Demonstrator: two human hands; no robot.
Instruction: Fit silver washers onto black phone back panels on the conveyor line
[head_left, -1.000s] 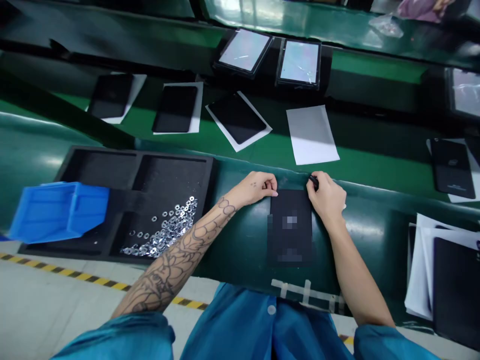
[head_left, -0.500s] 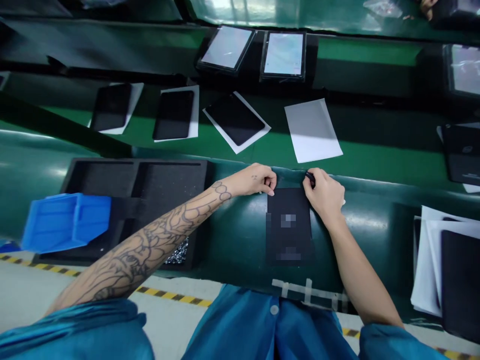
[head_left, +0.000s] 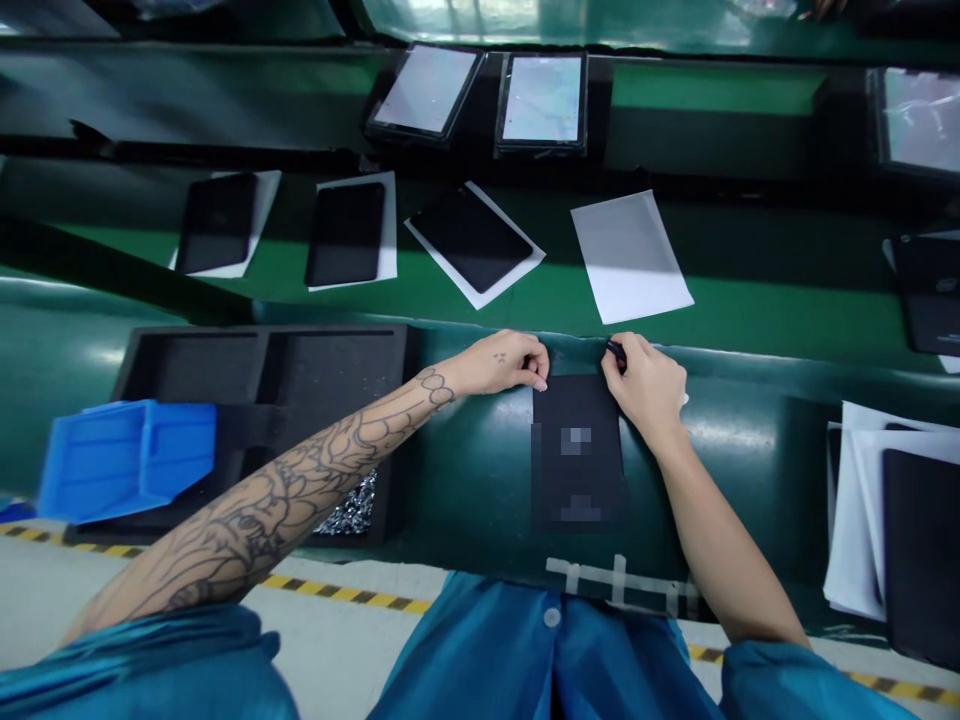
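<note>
A dark rectangular panel [head_left: 577,450], its markings blurred, lies flat on the curved green bench surface [head_left: 472,470]. My left hand [head_left: 499,363] rests at the panel's top left corner with curled fingers, and I cannot tell if they grip it. My right hand [head_left: 645,385] is at the top right corner, pinching a small black object [head_left: 616,352] between fingers and thumb. The object is mostly hidden by those fingers.
To the left are a black foam tray [head_left: 210,365] with loose metal washers [head_left: 352,505] and a blue plastic bin [head_left: 127,460]. Dark panels on white sheets [head_left: 345,232] lie beyond, and a stack of white sheets [head_left: 847,520] stands right.
My view has shifted, so the surroundings sit higher in the frame. My left forearm now covers most of the washers. Both hands stay at the panel's top edge.
</note>
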